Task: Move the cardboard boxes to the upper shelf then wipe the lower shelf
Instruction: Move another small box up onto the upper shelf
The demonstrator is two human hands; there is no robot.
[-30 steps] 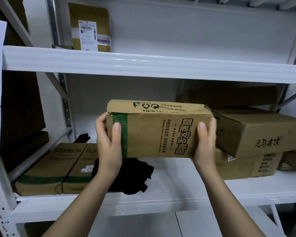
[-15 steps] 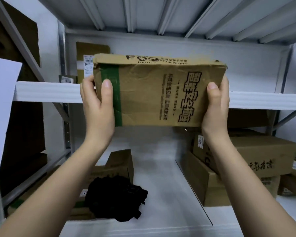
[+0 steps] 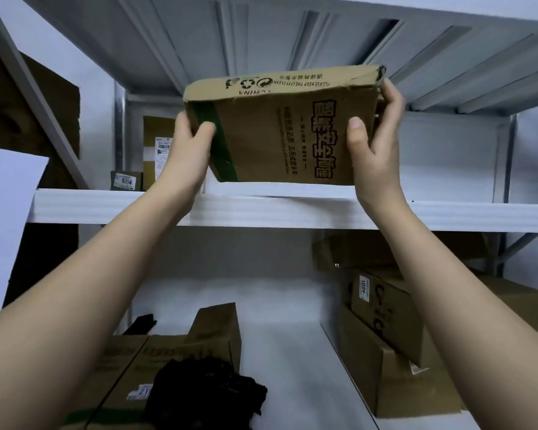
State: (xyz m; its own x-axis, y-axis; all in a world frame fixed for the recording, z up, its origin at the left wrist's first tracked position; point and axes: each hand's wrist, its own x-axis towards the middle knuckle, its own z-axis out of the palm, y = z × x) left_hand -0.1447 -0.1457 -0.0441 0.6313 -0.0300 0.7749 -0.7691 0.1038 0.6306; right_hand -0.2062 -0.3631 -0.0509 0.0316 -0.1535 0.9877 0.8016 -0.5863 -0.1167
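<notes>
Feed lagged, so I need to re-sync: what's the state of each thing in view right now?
Held box: tilted, gripped at both ends, above the upper shelf edge, not set down.
Left hand: grips the box's green-taped end.
Right hand: grips the other end.
Back box: upright on the upper shelf.
Small box: on the upper shelf.
Lower shelf: holds several boxes.
Black cloth: crumpled on the lower left boxes.
</notes>
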